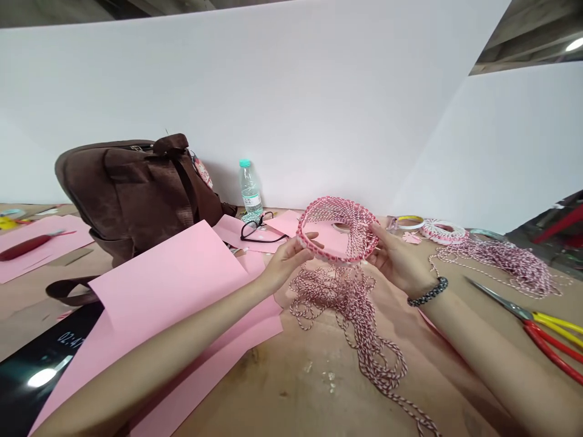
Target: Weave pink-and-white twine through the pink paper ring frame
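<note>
A round hoop wrapped in pink-and-white cord (334,260) is held up above the table, with cord strung across part of its opening. My left hand (289,258) grips its left rim, fingers curled around the edge. On the opposite side, my right hand (394,255) pinches the right rim; a dark bead bracelet circles that wrist. Below the hoop a long loose bundle of red-and-white twisted cord (364,321) trails over the table toward me. Some of the fingers are hidden behind the rim.
Pink paper sheets (182,285) and a dark screen (27,370) lie left, before a brown backpack (136,188). Behind are a water bottle (249,188) and black glasses (262,230). At right are scissors (523,312), another cord-wrapped ring (444,232) and a cord pile (505,261).
</note>
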The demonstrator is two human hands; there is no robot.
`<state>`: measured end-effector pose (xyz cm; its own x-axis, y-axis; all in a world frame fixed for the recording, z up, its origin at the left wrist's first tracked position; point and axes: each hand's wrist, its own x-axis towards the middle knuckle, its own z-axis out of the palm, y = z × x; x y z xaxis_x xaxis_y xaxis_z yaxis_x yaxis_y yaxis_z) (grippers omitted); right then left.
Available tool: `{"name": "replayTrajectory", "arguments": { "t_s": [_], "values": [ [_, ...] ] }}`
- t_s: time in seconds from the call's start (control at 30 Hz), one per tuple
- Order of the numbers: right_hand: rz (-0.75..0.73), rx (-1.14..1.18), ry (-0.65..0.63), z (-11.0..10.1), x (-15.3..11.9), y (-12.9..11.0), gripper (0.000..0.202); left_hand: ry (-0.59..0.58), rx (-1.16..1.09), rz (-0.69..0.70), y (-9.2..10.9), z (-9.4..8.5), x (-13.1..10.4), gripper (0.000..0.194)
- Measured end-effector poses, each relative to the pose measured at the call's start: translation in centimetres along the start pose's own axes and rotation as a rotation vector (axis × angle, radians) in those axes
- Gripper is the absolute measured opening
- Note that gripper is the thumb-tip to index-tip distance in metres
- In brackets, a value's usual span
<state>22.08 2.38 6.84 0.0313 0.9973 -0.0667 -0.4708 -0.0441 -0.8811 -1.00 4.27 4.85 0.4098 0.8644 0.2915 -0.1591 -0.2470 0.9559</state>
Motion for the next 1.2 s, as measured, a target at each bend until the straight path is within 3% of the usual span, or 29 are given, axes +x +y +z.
{"name": "replayTrajectory", "arguments": {
  "t_s": [0.13,0.37,0.63,0.83,1.0,1.2],
  "values": [
    [0.063,0.104,0.029,0.0,0.2,1.5,0.020,-0.030,0.161,0.006,0.1,0.6,-0.3,0.019],
    [0.062,0.088,-0.029,-0.2,0.5,3.3,0.027,0.130,0.292,0.017,-0.1,1.3,-0.7,0.012],
    [0.076,0.097,-0.055,0.0,0.4,3.0,0.030,0.095,0.237,-0.008,0.2,1.8,-1.0,0.015],
    [0.058,0.156,0.032,-0.2,0.5,2.8,0.026,0.090,0.339,0.057,0.3,1.8,-1.1,0.019],
    [-0.005,0.109,0.008,-0.4,0.8,2.9,0.029,0.059,0.526,0.069,0.1,1.7,-1.0,0.017],
    [0.139,0.318,-0.014,-0.7,1.2,2.5,0.024,-0.003,0.595,-0.008,-0.2,1.4,-1.1,0.021]
  ]
}}
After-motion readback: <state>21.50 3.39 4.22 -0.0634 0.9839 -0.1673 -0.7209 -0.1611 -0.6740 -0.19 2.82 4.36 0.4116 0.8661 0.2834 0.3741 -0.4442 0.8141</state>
